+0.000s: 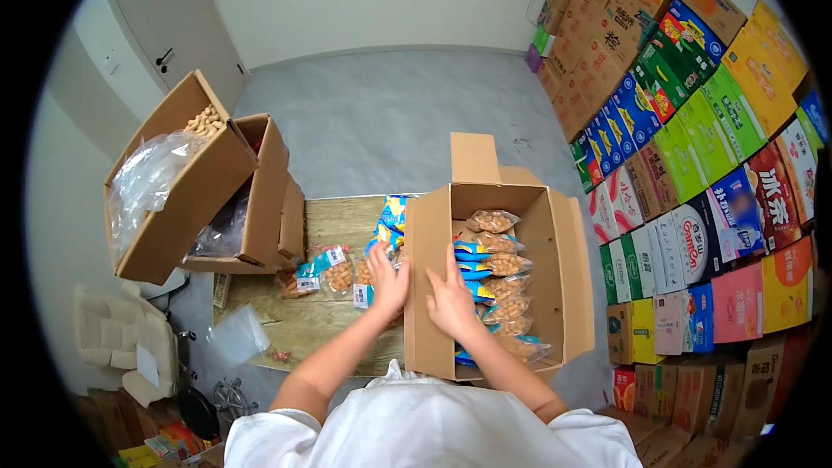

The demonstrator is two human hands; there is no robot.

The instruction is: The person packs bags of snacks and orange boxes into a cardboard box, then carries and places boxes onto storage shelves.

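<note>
My left hand [389, 280] is over the table, fingers apart, beside blue-and-yellow packets [391, 215] and next to the left flap of an open carton [426, 295]. My right hand [450, 296] rests at the carton's left edge with its fingers spread and nothing gripped in them. Inside the carton, several clear bags of nuts [505, 285] stand in a row, with blue packets [473, 269] along their left side. More bags of nuts with blue-and-white labels [336, 276] lie on the table, left of my left hand.
Two opened cartons, one tilted with peanuts [205, 121] and clear plastic [147, 186], stand on the left of the wooden table [334, 342]. An empty clear bag [238, 335] lies near its left edge. Stacked boxes [693, 165] line the right; a chair [130, 329] stands left.
</note>
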